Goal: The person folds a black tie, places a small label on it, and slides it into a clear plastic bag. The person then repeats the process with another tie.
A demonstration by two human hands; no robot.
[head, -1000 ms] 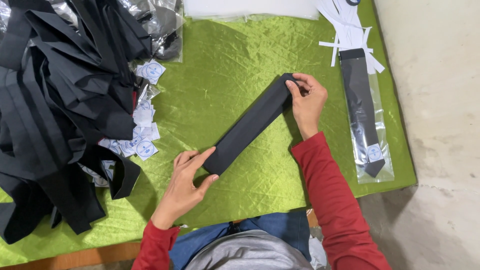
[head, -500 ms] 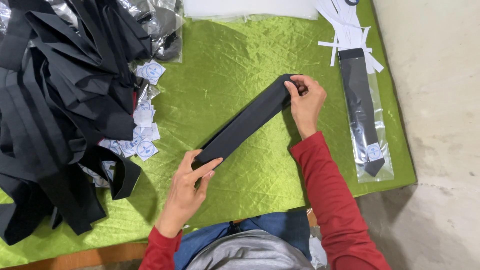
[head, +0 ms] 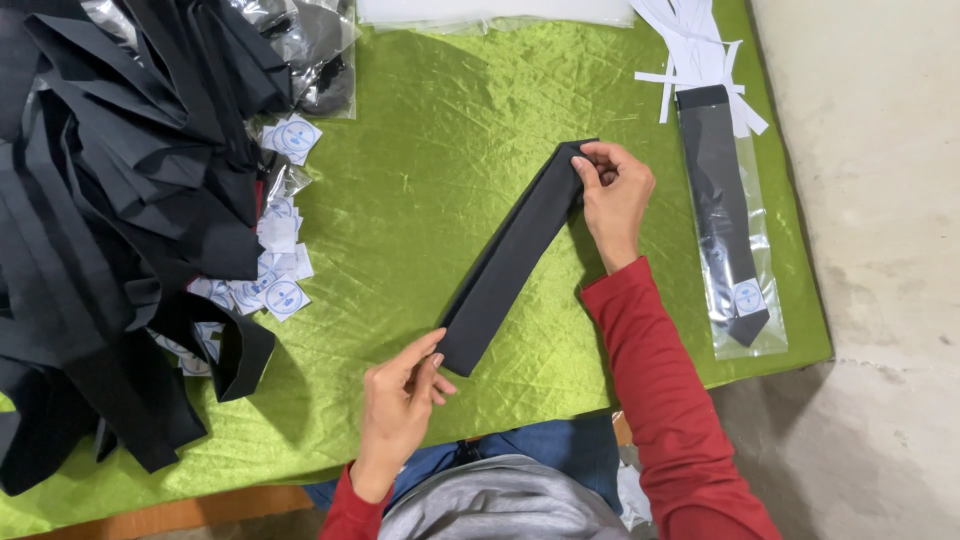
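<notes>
A folded black necktie [head: 515, 255] lies slanted across the green cloth [head: 420, 160] of the table. My right hand [head: 615, 195] pinches its far, upper end. My left hand [head: 400, 400] grips its near, lower end with thumb and fingers. Both arms wear red sleeves. The tie is stretched flat between the two hands.
A big heap of black ties [head: 110, 220] covers the left of the table, with several small white round-printed tags [head: 275, 255] beside it. At the right lies a tie packed in a clear bag [head: 730, 230], with white paper strips [head: 695, 50] above it. Bare concrete floor [head: 880, 250] is at the right.
My left hand has slid along the tie's lower end and shifted its grip on it. My right hand stays on the upper end.
</notes>
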